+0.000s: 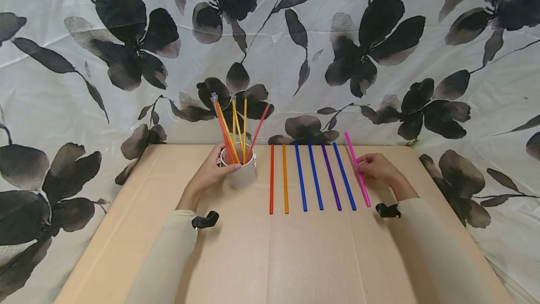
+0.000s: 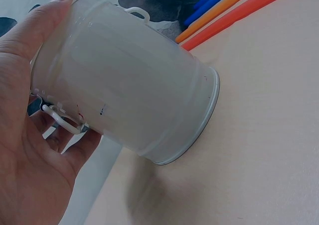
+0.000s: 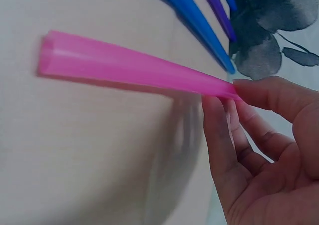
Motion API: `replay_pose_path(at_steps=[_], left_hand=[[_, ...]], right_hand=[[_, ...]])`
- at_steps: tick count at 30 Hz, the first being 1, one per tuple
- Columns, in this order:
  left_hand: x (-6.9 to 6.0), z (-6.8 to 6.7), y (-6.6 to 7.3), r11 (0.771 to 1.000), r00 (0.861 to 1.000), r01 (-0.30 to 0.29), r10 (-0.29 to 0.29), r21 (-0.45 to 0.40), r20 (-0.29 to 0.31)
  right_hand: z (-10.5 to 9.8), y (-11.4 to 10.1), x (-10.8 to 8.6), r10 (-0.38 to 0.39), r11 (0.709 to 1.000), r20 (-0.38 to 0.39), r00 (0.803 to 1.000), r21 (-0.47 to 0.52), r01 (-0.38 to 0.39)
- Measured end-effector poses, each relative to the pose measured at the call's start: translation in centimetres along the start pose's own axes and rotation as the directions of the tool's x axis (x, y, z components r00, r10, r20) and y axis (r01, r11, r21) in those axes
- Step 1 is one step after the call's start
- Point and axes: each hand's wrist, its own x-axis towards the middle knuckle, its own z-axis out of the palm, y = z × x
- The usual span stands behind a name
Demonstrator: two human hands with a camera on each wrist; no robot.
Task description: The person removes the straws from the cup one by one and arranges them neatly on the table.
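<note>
Your sleeves (image 1: 162,257) lead up to both hands. Your right hand (image 1: 381,172) pinches a pink straw (image 3: 129,65) between thumb and fingertips, one end beyond them, the other nearer you. Left of those fingertips lies a blue straw (image 1: 344,176), the closest in a row of six. Your left hand (image 1: 209,171) grips a white bucket (image 2: 124,75), its red and yellow straws (image 1: 223,128) rising above your fingers.

Pink straw (image 1: 364,192): pinched, far end toward eleven o'clock
White bucket (image 1: 243,179): gripped, nine o'clock from it (red and yellow straws (image 1: 257,133) inside)
Six straws (image 1: 316,177): lined up between
</note>
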Motion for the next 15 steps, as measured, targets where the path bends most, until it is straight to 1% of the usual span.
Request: replay_pose_path(at_steps=[4,6,8,12,15], left_hand=[[0.04,-0.02,-0.03,1.000,1.000,-0.006,0.006,-0.006,-0.001],[0.07,-0.01,-0.04,1.000,1.000,-0.006,0.006,-0.008,0.000],[0.09,0.00,-0.06,1.000,1.000,-0.005,0.005,-0.009,0.001],[0.09,0.00,-0.09,1.000,1.000,-0.004,0.004,-0.009,0.001],[0.06,-0.05,-0.05,1.000,1.000,-0.004,0.004,-0.002,0.001]], right_hand=[[0.45,0.08,0.07,-0.030,0.999,-0.006,1.000,-0.016,0.030],[0.62,0.01,0.08,-0.033,0.999,-0.006,0.999,-0.028,0.033],[0.73,-0.03,0.13,-0.022,0.999,-0.011,1.000,-0.046,0.022],[0.91,0.03,0.30,0.031,0.997,-0.019,0.999,-0.072,-0.032],[1.02,0.10,0.39,0.051,0.996,-0.023,0.998,-0.074,-0.052]])
